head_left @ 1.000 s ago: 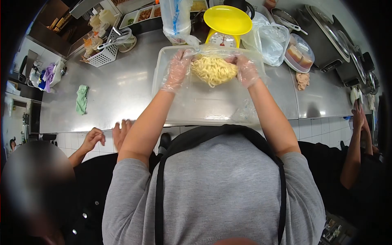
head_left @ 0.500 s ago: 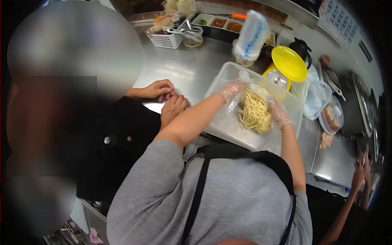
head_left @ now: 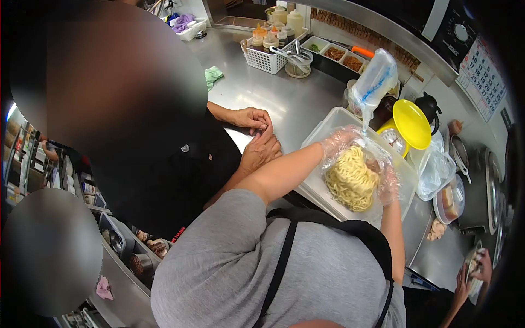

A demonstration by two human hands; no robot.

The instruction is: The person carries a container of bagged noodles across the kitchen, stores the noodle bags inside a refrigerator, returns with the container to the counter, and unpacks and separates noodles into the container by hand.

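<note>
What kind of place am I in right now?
Likely a commercial kitchen: there's a long steel counter, a yellow dial scale, and a bundle of noodles being handled.

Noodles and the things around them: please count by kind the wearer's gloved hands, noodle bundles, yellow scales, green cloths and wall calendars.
Left hand and right hand, gloved: 2
Noodle bundle: 1
Yellow scale: 1
Green cloth: 1
Wall calendar: 1
Total: 6

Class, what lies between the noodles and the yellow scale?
In the head view, the tray's far wall and, nearer the noodles, clear plastic film.
</note>
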